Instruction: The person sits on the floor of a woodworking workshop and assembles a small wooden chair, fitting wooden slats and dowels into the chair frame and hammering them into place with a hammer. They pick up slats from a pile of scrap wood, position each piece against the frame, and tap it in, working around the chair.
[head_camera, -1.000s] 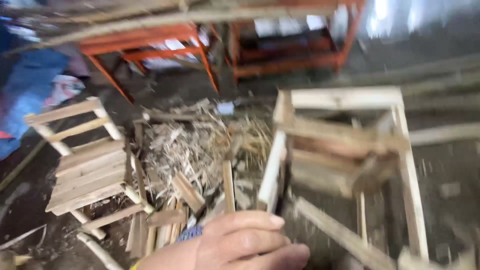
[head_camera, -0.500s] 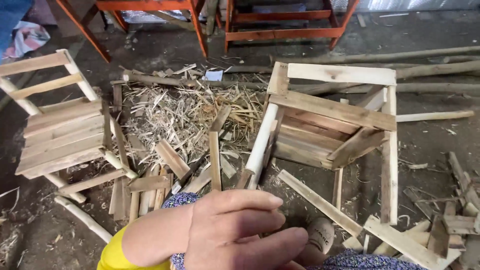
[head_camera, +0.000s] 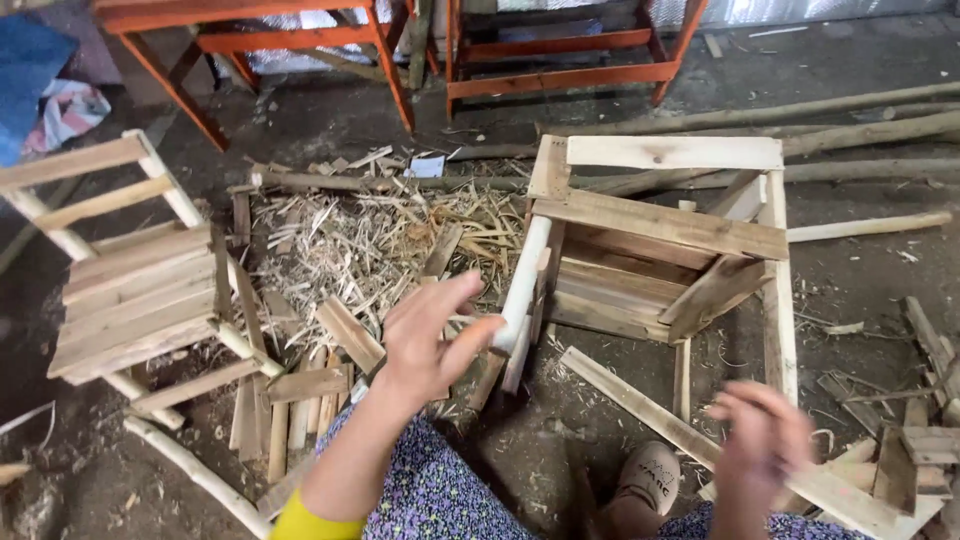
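**Reaching toward the unfinished chair frame with nothing in either hand**

Spreading our left hand (head_camera: 432, 345) wide, we hold the fingers (head_camera: 455, 300) loose and released above the floor, gripping nothing; the fingertips sit just beside the pale round leg (head_camera: 522, 290) of the unfinished wooden chair frame (head_camera: 665, 240), and we cannot tell whether they touch it. Our right hand (head_camera: 765, 440) is blurred, lower and to the right, above a long loose slat (head_camera: 640, 405); its fingers look curled, but we cannot tell whether they close on anything.

The chair frame lies tipped on its side on the dirt floor, right of centre, its slats facing up and one diagonal brace (head_camera: 715, 290) crossing the open side. In our judgement the main risk sits here: the frame looks only partly joined, so a pull on the round leg alone could twist a joint loose or roll the whole thing toward our shoe (head_camera: 645, 480), which rests close beneath it.

Rough-sawn edges and the pile of splinters and shavings (head_camera: 360, 240) under the left hand could also put slivers into bare fingers. Scattered offcuts (head_camera: 300, 400) by our knee make poor footing. A finished small chair (head_camera: 130, 280) lies on the left, well apart, and orange-painted frames (head_camera: 400, 40) stand at the back, clear of any reach.
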